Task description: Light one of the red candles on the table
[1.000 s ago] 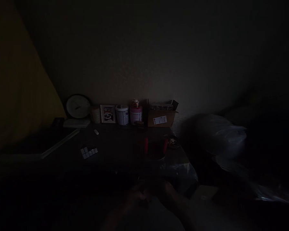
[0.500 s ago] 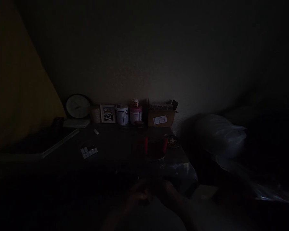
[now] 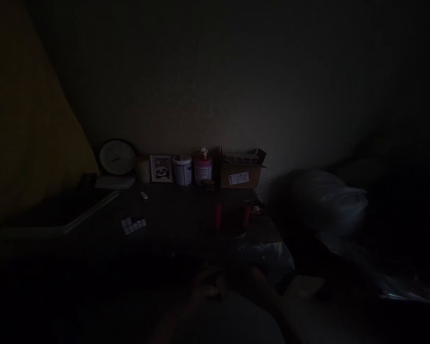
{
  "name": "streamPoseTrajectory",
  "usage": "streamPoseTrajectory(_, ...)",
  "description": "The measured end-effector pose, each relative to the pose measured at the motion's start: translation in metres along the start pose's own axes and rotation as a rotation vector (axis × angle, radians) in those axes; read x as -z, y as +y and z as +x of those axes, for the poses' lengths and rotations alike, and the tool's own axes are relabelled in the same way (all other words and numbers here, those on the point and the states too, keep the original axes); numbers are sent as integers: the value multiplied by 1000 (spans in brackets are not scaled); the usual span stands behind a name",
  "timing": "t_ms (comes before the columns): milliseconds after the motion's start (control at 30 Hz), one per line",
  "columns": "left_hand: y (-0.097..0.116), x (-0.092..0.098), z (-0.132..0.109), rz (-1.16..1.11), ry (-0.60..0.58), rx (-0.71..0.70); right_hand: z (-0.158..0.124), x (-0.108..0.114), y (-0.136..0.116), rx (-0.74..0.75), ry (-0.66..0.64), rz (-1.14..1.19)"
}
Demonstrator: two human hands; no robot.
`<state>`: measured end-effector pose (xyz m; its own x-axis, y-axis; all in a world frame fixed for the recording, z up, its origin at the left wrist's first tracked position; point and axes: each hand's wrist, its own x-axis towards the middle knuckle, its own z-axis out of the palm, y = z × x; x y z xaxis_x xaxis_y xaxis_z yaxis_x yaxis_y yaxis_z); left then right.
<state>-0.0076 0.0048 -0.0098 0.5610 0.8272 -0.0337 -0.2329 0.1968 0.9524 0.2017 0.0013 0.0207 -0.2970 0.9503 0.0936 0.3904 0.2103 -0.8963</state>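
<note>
The room is very dark. My left hand [image 3: 200, 290] and my right hand [image 3: 249, 283] meet low in the middle, close to my body, at the near edge of a dark table [image 3: 172, 210]. Their fingers seem curled together over something small, but the dark hides what it is and how the fingers lie. A pale cloth or garment [image 3: 225, 320] lies just below the hands.
Along the wall stand a round clock [image 3: 116, 157], a small panda picture [image 3: 161, 168], a white tub [image 3: 182, 169], a pink jar [image 3: 202, 168] and a cardboard box [image 3: 241, 173]. A red-sided container [image 3: 232, 219] and a white blister pack [image 3: 133, 224] lie mid-table. A pale bag [image 3: 329, 203] sits right.
The hands have shifted slightly at the table's near edge, staying together. The view has barely moved.
</note>
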Motion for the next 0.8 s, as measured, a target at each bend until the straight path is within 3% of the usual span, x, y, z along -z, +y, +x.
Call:
streamPoseTrajectory(133,0,-3,5,-206,16,-101,5,11,1,-62,130,90)
streamPoseTrajectory(333,3,-7,5,-434,83,-65,8,13,-11,-215,237,508)
streamPoseTrajectory(567,9,-8,6,-577,167,-25,18,-3,8,-224,288,735)
streamPoseTrajectory(800,6,-8,8,-643,175,-29,16,-8,-3,-108,317,720)
